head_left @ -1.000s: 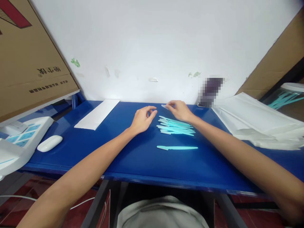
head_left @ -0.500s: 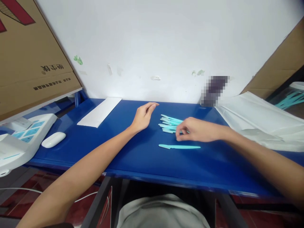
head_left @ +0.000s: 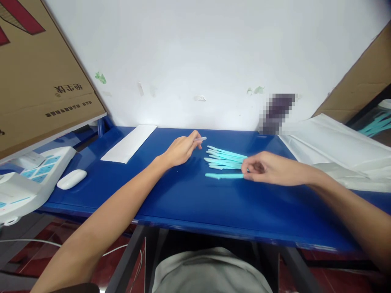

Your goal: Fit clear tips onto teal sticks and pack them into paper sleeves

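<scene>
Several slim turquoise razor sticks lie in a row on the blue table. One more turquoise stick lies just in front of the row. My right hand pinches that stick's right end, fingers closed on it. My left hand rests on the table left of the row, fingers curled round a small clear cap that pokes out past the fingertips.
A long white paper strip lies at the back left. A white mouse-shaped object and a white device with blue labels sit at the left edge. White bags are piled at the right. Cardboard leans at left.
My right hand came forward from the back of the row to the single stick, took its right end and slid it toward the row. My left hand now holds a clear cap.
</scene>
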A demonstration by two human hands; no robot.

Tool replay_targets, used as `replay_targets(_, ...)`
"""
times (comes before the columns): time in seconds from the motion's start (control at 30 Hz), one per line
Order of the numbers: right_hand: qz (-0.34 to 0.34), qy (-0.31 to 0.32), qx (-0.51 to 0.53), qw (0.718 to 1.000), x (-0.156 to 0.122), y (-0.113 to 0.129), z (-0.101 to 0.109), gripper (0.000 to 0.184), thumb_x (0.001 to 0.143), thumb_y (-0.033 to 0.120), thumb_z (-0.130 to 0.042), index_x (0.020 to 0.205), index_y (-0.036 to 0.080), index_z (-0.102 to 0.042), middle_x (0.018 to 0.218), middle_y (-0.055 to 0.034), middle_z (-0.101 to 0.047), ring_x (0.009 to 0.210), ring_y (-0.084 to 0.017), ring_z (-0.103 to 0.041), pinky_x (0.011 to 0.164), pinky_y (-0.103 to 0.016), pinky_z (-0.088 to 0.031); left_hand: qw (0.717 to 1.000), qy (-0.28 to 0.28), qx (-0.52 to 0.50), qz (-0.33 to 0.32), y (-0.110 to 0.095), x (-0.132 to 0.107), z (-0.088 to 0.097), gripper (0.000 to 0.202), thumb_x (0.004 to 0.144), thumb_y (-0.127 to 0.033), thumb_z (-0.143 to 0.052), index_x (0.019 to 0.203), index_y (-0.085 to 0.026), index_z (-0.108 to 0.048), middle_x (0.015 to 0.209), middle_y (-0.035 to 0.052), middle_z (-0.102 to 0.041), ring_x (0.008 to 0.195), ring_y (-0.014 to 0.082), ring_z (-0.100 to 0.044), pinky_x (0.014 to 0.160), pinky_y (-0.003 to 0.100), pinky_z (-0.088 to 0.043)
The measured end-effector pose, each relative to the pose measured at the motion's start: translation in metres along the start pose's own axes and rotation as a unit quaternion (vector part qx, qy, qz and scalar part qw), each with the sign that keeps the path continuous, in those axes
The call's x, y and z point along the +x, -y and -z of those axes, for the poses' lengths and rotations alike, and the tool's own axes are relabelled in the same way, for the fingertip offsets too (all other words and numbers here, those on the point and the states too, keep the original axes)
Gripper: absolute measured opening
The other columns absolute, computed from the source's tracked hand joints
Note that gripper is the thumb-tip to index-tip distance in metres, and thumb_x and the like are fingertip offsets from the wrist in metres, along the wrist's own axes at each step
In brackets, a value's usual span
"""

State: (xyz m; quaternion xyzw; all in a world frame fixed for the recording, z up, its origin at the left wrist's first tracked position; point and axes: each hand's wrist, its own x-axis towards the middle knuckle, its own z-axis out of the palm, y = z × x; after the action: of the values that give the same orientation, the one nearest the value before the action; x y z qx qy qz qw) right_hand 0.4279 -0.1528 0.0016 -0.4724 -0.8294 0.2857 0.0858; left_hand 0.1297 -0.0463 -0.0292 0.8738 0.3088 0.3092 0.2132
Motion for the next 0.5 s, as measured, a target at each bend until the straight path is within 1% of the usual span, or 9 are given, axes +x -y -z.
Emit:
replay_targets(0.03, 0.012, -0.065, -0.006, 0.998, 0.001, -0.003, 0.000, 0.028, 0.091, 0.046, -0.057, 0.080, 0.022, -0.065, 0.073, -0.0019, -0.059, 0.061, -0.015, -0.049, 0.058, -0.029, -0.040, 1.000, -0.004, 0.015, 0.001, 0.000, 0.000, 0.001, 0.024, 0.099, -0.042, -0.049, 0.100, -0.023, -0.063, 0.086, 0.0043, -0.070, 0.069, 0.0190, -0.058, 0.074, 0.028, -0.038)
replay_targets(0.1, 0.036, -0.199, -0.039, 0.979, 0.004, -0.008, -0.001, 0.028, 0.093, 0.047, -0.054, 0.083, 0.021, -0.063, 0.086, -0.0064, -0.064, 0.070, -0.018, -0.055, 0.065, -0.031, -0.043, 0.999, -0.014, 0.047, -0.008, -0.001, 0.001, 0.002, 0.029, 0.100, -0.043, -0.046, 0.087, -0.023, -0.062, 0.078, 0.0040, -0.066, 0.067, 0.0193, -0.055, 0.071, 0.029, -0.035)
replay_targets(0.13, 0.045, -0.247, -0.063, 0.966, 0.006, -0.012, -0.002, 0.028, 0.094, 0.046, -0.052, 0.086, 0.021, -0.062, 0.092, -0.0080, -0.066, 0.075, -0.019, -0.058, 0.068, -0.032, -0.044, 0.998, -0.017, 0.062, -0.019, -0.002, 0.001, 0.002, 0.033, 0.101, -0.044, -0.043, 0.082, -0.022, -0.061, 0.075, 0.0039, -0.063, 0.066, 0.0194, -0.053, 0.070, 0.029, -0.034)
replay_targets(0.17, 0.050, -0.277, -0.087, 0.956, 0.008, -0.015, -0.003, 0.027, 0.095, 0.045, -0.050, 0.089, 0.021, -0.061, 0.094, -0.0088, -0.066, 0.079, -0.021, -0.060, 0.071, -0.033, -0.044, 0.997, -0.017, 0.074, -0.029, -0.004, 0.001, 0.002, 0.037, 0.102, -0.044, -0.040, 0.079, -0.022, -0.060, 0.073, 0.0038, -0.061, 0.065, 0.0193, -0.052, 0.069, 0.029, -0.033)
replay_targets(0.2, 0.050, -0.289, -0.105, 0.950, 0.010, -0.019, -0.005, 0.026, 0.097, 0.044, -0.048, 0.092, 0.022, -0.059, 0.093, -0.0086, -0.067, 0.079, -0.021, -0.061, 0.071, -0.033, -0.044, 0.996, -0.014, 0.081, -0.040, -0.005, 0.000, 0.002, 0.041, 0.102, -0.044, -0.037, 0.076, -0.022, -0.059, 0.072, 0.0037, -0.059, 0.065, 0.0191, -0.050, 0.068, 0.029, -0.033)
replay_targets(0.23, 0.046, -0.289, -0.115, 0.949, 0.012, -0.022, -0.006, 0.024, 0.098, 0.043, -0.046, 0.096, 0.022, -0.058, 0.090, -0.0079, -0.068, 0.078, -0.021, -0.062, 0.071, -0.033, -0.044, 0.995, -0.010, 0.085, -0.049, -0.007, 0.000, 0.001, 0.043, 0.103, -0.045, -0.035, 0.075, -0.022, -0.058, 0.071, 0.0036, -0.057, 0.064, 0.0189, -0.049, 0.068, 0.029, -0.033)
replay_targets(0.33, 0.032, -0.267, -0.108, 0.957, 0.014, -0.029, -0.009, 0.021, 0.100, 0.039, -0.042, 0.104, 0.022, -0.054, 0.078, -0.0037, -0.067, 0.068, -0.019, -0.062, 0.066, -0.031, -0.043, 0.995, 0.005, 0.080, -0.064, -0.011, -0.001, 0.000, 0.046, 0.103, -0.045, -0.033, 0.071, -0.022, -0.055, 0.068, 0.0030, -0.054, 0.062, 0.0180, -0.047, 0.067, 0.030, -0.032)
replay_targets(0.4, 0.034, -0.257, -0.103, 0.960, 0.014, -0.030, -0.010, 0.021, 0.102, 0.039, -0.040, 0.104, 0.022, -0.053, 0.071, -0.0017, -0.064, 0.064, -0.018, -0.061, 0.064, -0.029, -0.042, 0.994, 0.005, 0.076, -0.073, -0.012, -0.001, -0.001, 0.046, 0.103, -0.046, -0.034, 0.067, -0.021, -0.050, 0.066, 0.0021, -0.051, 0.060, 0.0170, -0.044, 0.066, 0.031, -0.030)
replay_targets(0.5, 0.048, -0.256, -0.122, 0.958, 0.014, -0.031, -0.010, 0.023, 0.102, 0.039, -0.039, 0.102, 0.021, -0.054, 0.072, -0.0015, -0.063, 0.062, -0.017, -0.058, 0.064, -0.029, -0.041, 0.993, -0.002, 0.083, -0.089, -0.010, 0.000, -0.002, 0.047, 0.103, -0.046, -0.034, 0.065, -0.021, -0.044, 0.064, 0.0010, -0.049, 0.060, 0.0161, -0.041, 0.064, 0.030, -0.029)
